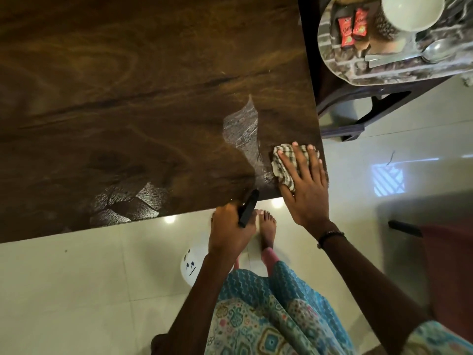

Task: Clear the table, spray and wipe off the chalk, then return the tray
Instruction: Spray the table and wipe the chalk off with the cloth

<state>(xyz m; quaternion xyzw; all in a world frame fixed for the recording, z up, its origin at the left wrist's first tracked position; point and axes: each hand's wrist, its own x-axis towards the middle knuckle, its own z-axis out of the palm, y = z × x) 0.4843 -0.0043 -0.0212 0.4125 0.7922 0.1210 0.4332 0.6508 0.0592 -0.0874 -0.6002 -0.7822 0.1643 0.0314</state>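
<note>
Two chalk patches remain on the desk (128, 98), the largest item in view, a dark wood-grain top filling the frame from 9 to 12 o'clock. The tray (358, 70), marble-patterned and oval, sits on a dark chair (358, 108) at 1 o'clock, clear of the desk, carrying a white bowl (412, 11), two red sachets (352, 26) and a spoon (435, 51). Clearing therefore appears done; wiping is the step in hand.

Chalk patch one (243, 126) lies just at 10 o'clock from the cloth, streaked and partly smeared. Chalk patch two (128, 203) lies along the near desk edge at 7 o'clock of the first, apparently not yet wiped.

Right hand (304, 185): grip flat, fingers spread and straight, pressing the checked cloth (281, 165) onto the desk at its near right corner. Nothing is curled round.

Left hand (230, 231): grip closed round the black spray trigger (248, 208), held just off the near desk edge. The bottle body (192, 262) shows white beneath the wrist.

Recommendation: keep the palm flat for even pressure and sweep toward 10 o'clock across patch one in overlapping passes. Turn the cloth to a clean face, since smearing is the likely fault. Patch two looks dry; judged to need spray before wiping. Keep the cloth from sliding off the corner.
</note>
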